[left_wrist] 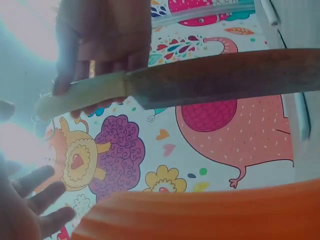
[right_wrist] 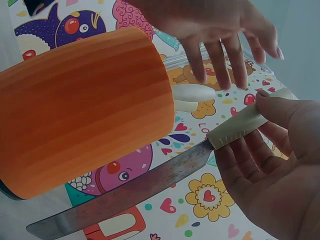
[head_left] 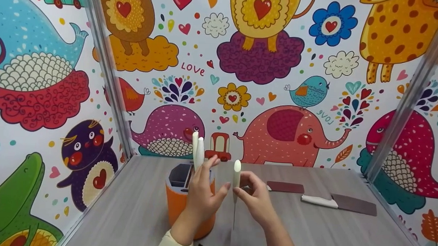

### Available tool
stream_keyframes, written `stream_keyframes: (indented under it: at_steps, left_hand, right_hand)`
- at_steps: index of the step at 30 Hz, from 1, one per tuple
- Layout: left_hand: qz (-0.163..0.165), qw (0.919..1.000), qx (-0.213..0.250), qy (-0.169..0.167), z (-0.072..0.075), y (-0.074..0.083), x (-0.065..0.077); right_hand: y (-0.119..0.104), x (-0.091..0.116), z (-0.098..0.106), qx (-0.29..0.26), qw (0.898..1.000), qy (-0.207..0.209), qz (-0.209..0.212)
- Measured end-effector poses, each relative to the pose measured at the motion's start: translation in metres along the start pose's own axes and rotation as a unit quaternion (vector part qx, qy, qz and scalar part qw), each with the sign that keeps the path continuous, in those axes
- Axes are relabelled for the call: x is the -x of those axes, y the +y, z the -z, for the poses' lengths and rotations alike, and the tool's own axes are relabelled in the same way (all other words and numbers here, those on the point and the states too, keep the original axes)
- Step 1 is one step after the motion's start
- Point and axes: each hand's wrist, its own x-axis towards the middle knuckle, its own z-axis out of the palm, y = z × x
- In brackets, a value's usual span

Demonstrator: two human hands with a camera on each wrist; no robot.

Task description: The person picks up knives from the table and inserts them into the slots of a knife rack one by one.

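Observation:
My right hand (head_left: 257, 197) grips a kitchen knife (right_wrist: 135, 191) by its pale handle, with the blade pointing down beside an orange knife block (head_left: 176, 203). In the right wrist view the thumb lies along one side of the handle and the fingers along the other. My left hand (head_left: 203, 197) is held up in front of the block with its fingers extended, apart from the knife, as the left wrist view also shows. Two pale knife handles (head_left: 200, 153) rise from the block's grey slotted top, partly behind the left hand.
On the grey table (head_left: 139, 207), to the right, lie a cleaver (head_left: 356, 205) with a white handle and another dark-bladed knife (head_left: 286, 187), its handle mostly hidden by my right hand. Cartoon-printed walls (head_left: 192, 53) enclose the table at the back and sides.

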Motion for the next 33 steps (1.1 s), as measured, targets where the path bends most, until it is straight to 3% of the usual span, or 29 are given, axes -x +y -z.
stream_keyframes:
  at_steps: [2, 6, 12, 19, 22, 26, 33]
  left_hand:
    - [0.029, 0.9982, 0.044, -0.027, -0.002, 0.001, 0.002]
    - [0.09, 0.9829, 0.137, -0.084, -0.004, 0.003, 0.008]
    - [0.116, 0.9679, 0.168, -0.147, -0.01, 0.005, 0.01]
    - [0.12, 0.9717, 0.142, -0.146, -0.014, 0.008, 0.01]
    - [0.127, 0.9694, 0.148, -0.149, -0.012, 0.01, 0.01]
    - [0.15, 0.962, 0.17, -0.151, -0.009, 0.013, 0.009]
    - [0.207, 0.9402, 0.239, -0.129, 0.002, 0.018, 0.004]
  right_hand:
    - [-0.001, 0.001, -0.004, -0.005, 1.0, -0.012, 0.002]
    - [-0.005, 0.002, -0.01, -0.013, 1.0, -0.026, 0.009]
    - [-0.009, 0.002, -0.013, 0.001, 0.999, -0.029, 0.026]
    - [-0.009, 0.002, -0.016, 0.006, 0.999, -0.032, 0.001]
    - [-0.009, 0.003, -0.017, 0.01, 1.0, -0.022, -0.005]
    - [-0.009, 0.003, -0.014, -0.003, 1.0, -0.007, -0.015]
    - [-0.002, 0.002, -0.002, -0.023, 0.998, 0.051, -0.011]
